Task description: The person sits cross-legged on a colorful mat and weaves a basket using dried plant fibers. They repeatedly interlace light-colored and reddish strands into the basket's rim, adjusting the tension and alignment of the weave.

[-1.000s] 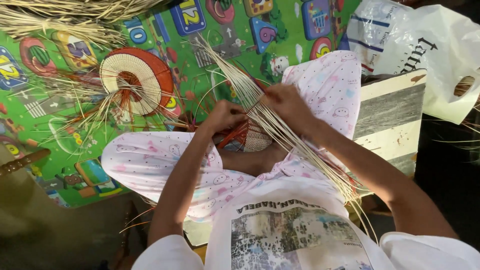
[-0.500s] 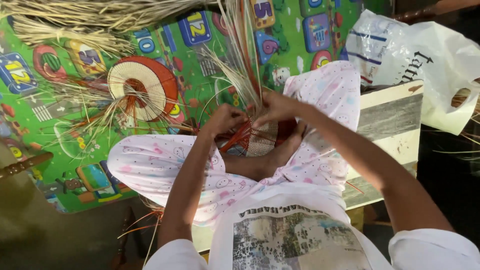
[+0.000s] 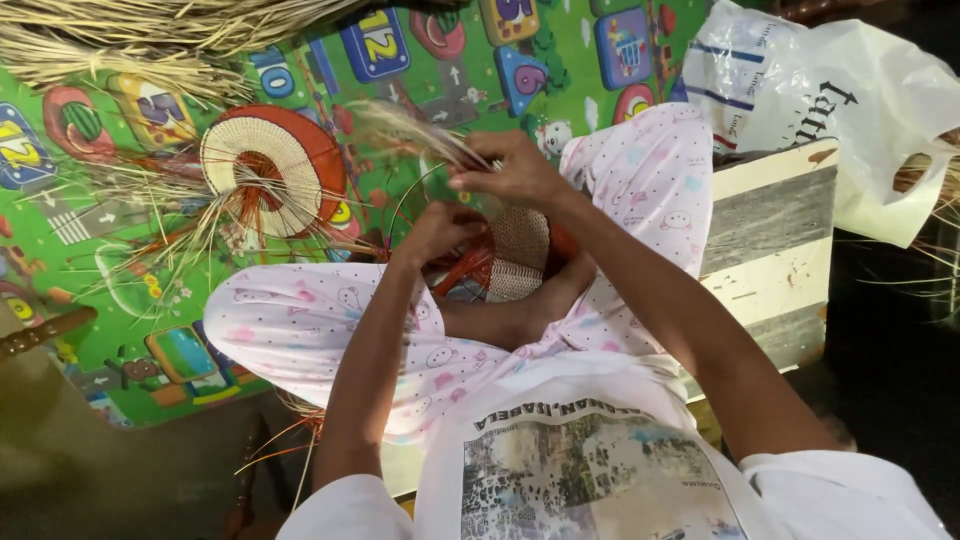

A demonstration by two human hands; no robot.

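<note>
I sit cross-legged with a small woven disc (image 3: 518,255) of pale and orange fibre in my lap. My left hand (image 3: 438,230) rests on the disc's left edge, beside loose orange strands (image 3: 462,270). My right hand (image 3: 512,168) is raised just above it, pinched on a bundle of pale straw strands (image 3: 410,125) that sweep up and to the left, blurred. A thin wire hoop (image 3: 405,200) curves beside my left hand.
A finished round woven piece (image 3: 270,170) with loose straw ends lies on the colourful play mat (image 3: 120,270) to the left. Heaps of straw (image 3: 150,30) fill the top left. A white plastic bag (image 3: 850,110) and a pale board (image 3: 770,250) sit at right.
The straw bundle in my right hand swung from lower right, over my lap, up and now to the upper left. My left hand stayed at the woven disc.
</note>
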